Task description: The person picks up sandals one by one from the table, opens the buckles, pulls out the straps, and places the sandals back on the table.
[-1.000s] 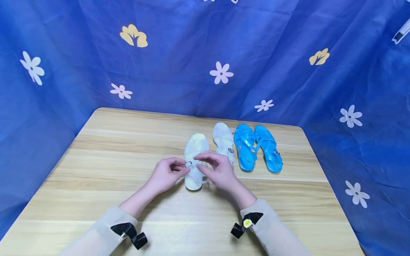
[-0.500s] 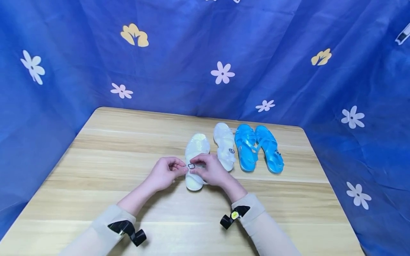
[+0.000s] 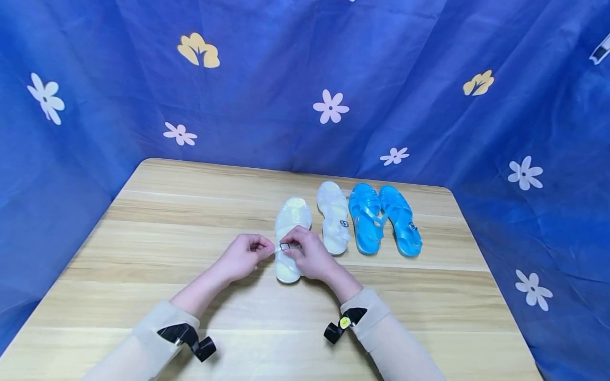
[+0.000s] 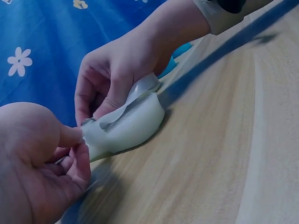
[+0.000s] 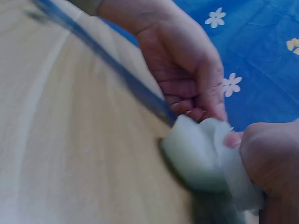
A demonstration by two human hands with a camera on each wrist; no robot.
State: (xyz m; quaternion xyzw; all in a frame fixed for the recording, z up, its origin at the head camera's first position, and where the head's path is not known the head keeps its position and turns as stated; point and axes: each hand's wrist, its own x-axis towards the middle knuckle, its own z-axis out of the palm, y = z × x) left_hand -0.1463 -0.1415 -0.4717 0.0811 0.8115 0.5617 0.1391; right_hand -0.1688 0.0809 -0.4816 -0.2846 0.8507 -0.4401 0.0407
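A white jelly sandal point(image 3: 293, 210) lies on the table with its toe pointing away from me. At its left side, my left hand point(image 3: 244, 257) pinches the thin end of the ankle strap point(image 3: 277, 250) between thumb and fingers. My right hand point(image 3: 312, 255) reaches over the sandal and pinches the strap by its small dark-rimmed buckle point(image 3: 284, 246). In the left wrist view the pale heel part point(image 4: 138, 125) sits just below both hands. The right wrist view shows a loop of strap point(image 5: 237, 179) under my right hand. Fingers partly hide where strap and buckle meet.
Right of the hands lies the other white sandal point(image 3: 331, 198), its strap buckled. Beyond it are two blue sandals point(image 3: 367, 233), side by side. A blue flowered curtain point(image 3: 267, 95) hangs behind the wooden table point(image 3: 167, 222).
My right hand has moved left and its fingers have closed on the strap by the buckle. The left hand has drawn slightly left with the strap end. The other sandals stay put.
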